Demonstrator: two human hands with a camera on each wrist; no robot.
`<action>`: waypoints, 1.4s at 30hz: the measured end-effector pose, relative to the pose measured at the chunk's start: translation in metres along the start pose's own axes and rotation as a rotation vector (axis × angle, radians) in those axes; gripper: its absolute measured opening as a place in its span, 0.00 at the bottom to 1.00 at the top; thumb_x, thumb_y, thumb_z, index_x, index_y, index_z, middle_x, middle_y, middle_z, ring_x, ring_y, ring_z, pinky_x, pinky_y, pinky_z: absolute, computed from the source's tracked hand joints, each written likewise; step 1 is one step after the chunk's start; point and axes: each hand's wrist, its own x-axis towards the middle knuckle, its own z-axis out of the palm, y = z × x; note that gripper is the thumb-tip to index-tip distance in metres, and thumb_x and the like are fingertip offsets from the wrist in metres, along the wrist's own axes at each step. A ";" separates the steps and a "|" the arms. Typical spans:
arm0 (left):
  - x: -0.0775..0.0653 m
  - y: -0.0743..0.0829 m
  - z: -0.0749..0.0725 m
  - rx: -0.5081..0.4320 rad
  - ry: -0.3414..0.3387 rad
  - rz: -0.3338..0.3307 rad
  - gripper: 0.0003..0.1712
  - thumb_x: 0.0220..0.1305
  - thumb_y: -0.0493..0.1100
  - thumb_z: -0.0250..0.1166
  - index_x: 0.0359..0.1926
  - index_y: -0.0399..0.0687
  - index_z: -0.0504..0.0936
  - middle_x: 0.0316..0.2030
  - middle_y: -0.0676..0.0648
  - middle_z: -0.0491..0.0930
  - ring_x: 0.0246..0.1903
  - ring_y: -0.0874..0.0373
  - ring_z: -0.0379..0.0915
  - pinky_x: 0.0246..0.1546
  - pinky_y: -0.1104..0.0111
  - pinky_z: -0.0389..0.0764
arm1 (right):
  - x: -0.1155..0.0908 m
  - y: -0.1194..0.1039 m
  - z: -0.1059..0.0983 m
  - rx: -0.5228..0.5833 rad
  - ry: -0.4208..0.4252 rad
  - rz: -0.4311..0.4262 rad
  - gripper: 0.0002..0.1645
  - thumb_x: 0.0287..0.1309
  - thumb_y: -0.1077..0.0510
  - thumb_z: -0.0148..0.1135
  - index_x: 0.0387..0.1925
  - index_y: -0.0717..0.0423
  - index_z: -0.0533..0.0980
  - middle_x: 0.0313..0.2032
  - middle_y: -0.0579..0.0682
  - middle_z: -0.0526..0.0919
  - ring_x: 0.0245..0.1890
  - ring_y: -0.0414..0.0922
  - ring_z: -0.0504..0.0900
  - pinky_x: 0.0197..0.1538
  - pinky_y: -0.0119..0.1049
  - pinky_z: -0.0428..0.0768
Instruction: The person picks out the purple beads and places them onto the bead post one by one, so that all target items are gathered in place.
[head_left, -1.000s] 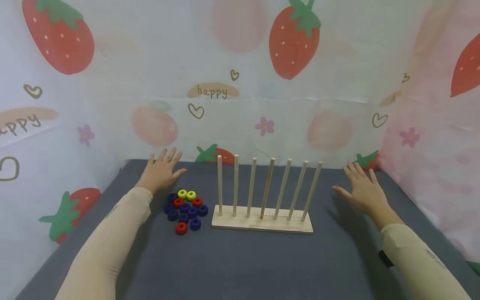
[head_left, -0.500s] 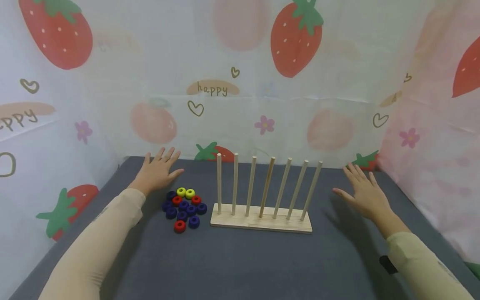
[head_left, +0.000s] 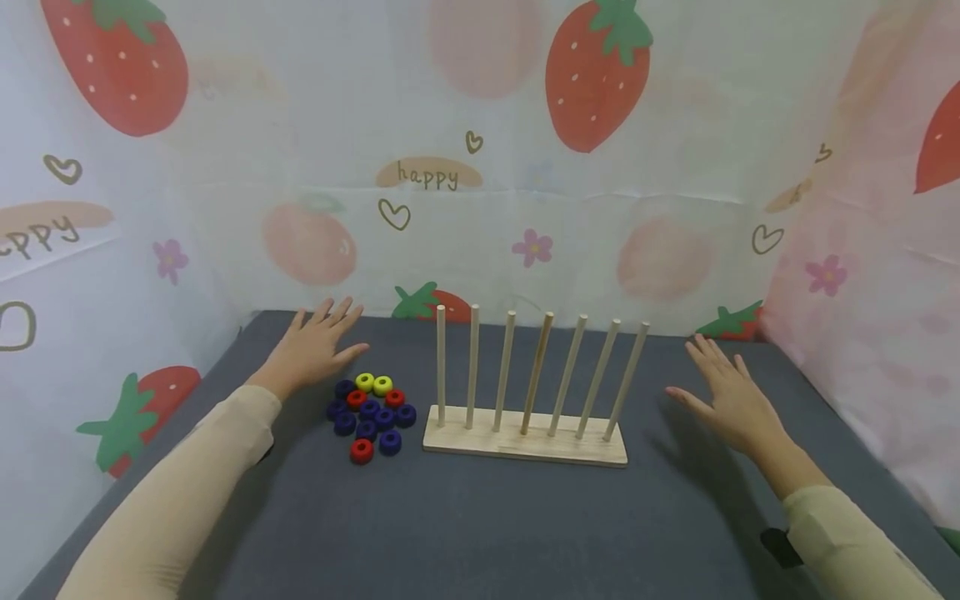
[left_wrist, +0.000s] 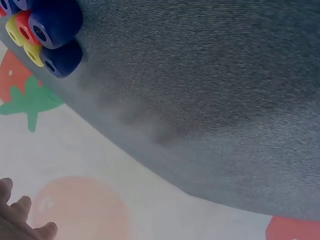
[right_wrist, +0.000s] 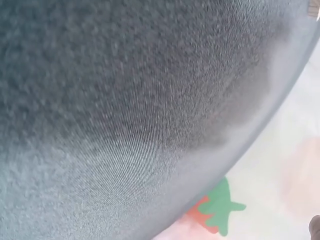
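Note:
My left hand (head_left: 311, 347) hovers with spread fingers at the back left of the table, holding nothing. Just in front and to its right lies a cluster of small rings: several dark blue rings (head_left: 390, 442), two yellow rings (head_left: 383, 393) and three red rings (head_left: 362, 459). The left wrist view shows part of this cluster, with a blue ring (left_wrist: 65, 20) closest. In the middle stands a wooden peg rack (head_left: 525, 457), several upright pegs on a flat base, no ring on any. To its right my right hand (head_left: 735, 404) is held out, fingers extended, touching nothing.
A dark grey cloth-covered table (head_left: 480, 533) lies under everything. Behind it and along both sides hangs a white curtain (head_left: 480, 250) printed with strawberries. Shadows of both arms fall on the cloth.
My left hand and forearm have shifted slightly left, and the right forearm a little right. The rings and the peg rack have stayed put; the head view has tilted a little.

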 end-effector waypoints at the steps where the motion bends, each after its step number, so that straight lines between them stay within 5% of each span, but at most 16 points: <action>1: -0.001 -0.001 0.000 -0.001 0.004 0.003 0.43 0.75 0.62 0.48 0.79 0.46 0.46 0.79 0.37 0.42 0.78 0.36 0.35 0.73 0.34 0.36 | -0.001 -0.001 0.000 0.007 0.003 -0.003 0.52 0.68 0.35 0.54 0.76 0.66 0.50 0.77 0.68 0.48 0.77 0.64 0.46 0.76 0.65 0.39; 18: -0.024 -0.002 -0.004 0.003 0.030 0.039 0.44 0.73 0.67 0.48 0.79 0.47 0.50 0.78 0.37 0.47 0.77 0.35 0.40 0.72 0.34 0.40 | -0.017 -0.014 0.004 0.005 0.011 -0.056 0.51 0.66 0.39 0.58 0.76 0.65 0.52 0.75 0.68 0.53 0.77 0.63 0.48 0.78 0.58 0.39; 30: -0.031 -0.006 0.004 -0.018 0.017 0.041 0.44 0.73 0.65 0.50 0.78 0.46 0.51 0.78 0.38 0.48 0.77 0.35 0.39 0.73 0.35 0.40 | -0.025 -0.025 0.008 0.114 -0.001 -0.038 0.52 0.64 0.41 0.62 0.76 0.66 0.53 0.76 0.68 0.52 0.77 0.63 0.48 0.78 0.57 0.38; 38: -0.037 -0.005 0.004 -0.056 0.014 0.049 0.43 0.72 0.62 0.54 0.77 0.43 0.54 0.77 0.34 0.51 0.75 0.33 0.45 0.72 0.36 0.45 | -0.029 -0.038 0.008 0.217 -0.010 0.041 0.52 0.64 0.40 0.62 0.79 0.53 0.49 0.78 0.60 0.48 0.73 0.75 0.48 0.65 0.76 0.52; 42: -0.039 -0.005 0.006 -0.084 0.013 0.043 0.44 0.71 0.61 0.56 0.77 0.42 0.55 0.76 0.33 0.52 0.75 0.33 0.46 0.72 0.36 0.48 | -0.029 -0.045 0.008 0.242 0.002 0.055 0.51 0.64 0.40 0.62 0.79 0.50 0.49 0.78 0.59 0.50 0.71 0.76 0.53 0.62 0.78 0.56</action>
